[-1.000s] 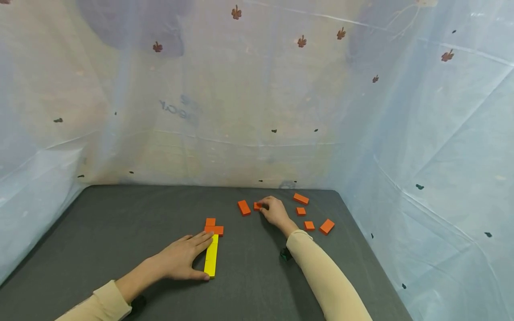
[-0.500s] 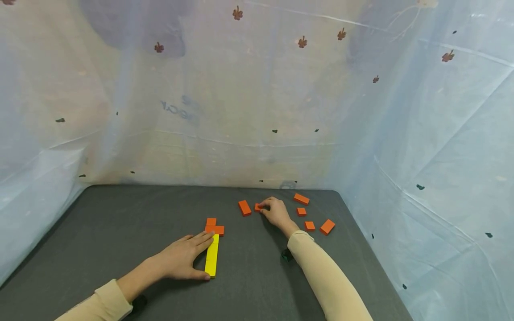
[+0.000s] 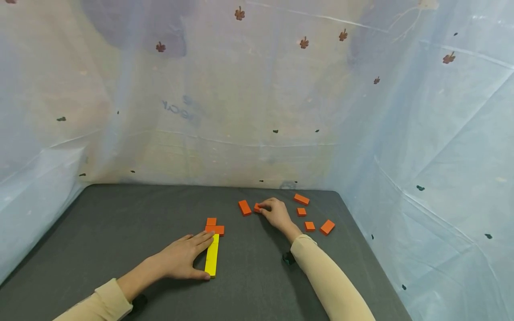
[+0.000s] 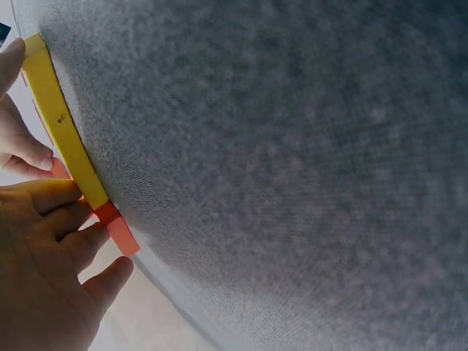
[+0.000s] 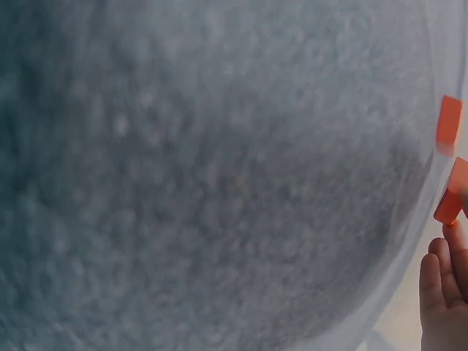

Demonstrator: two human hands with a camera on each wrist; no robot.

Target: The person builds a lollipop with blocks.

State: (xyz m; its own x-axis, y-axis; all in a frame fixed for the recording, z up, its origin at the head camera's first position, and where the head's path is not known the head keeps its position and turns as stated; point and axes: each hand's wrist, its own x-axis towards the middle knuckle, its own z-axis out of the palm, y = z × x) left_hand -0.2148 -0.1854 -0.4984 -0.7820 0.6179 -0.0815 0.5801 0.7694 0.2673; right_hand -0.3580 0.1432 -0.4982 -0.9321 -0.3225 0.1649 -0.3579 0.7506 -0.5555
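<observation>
A long yellow bar (image 3: 212,261) lies on the table, with an orange block (image 3: 219,230) crosswise at its far end and a smaller orange block (image 3: 211,221) beyond that. My left hand (image 3: 180,256) rests along the left side of this row. Its fingertips touch the far end and its thumb lies at the bar's near end; the left wrist view shows the fingers extended beside the yellow bar (image 4: 62,121). Farther right, my right hand (image 3: 276,214) pinches a small orange block (image 3: 256,207) between thumb and fingers, partly covering it. The right wrist view catches this orange block (image 5: 453,194) at its edge.
An oblong orange block (image 3: 244,207) lies just left of my right hand. To its right are several more: an oblong one (image 3: 301,199), two small ones (image 3: 301,212) and a tilted oblong one (image 3: 327,227). Translucent sheeting (image 3: 225,156) hangs behind the dark table (image 3: 132,218).
The right hand and its small orange block have barely shifted. The left hand keeps its place by the yellow bar. The whole head view has drifted very slightly.
</observation>
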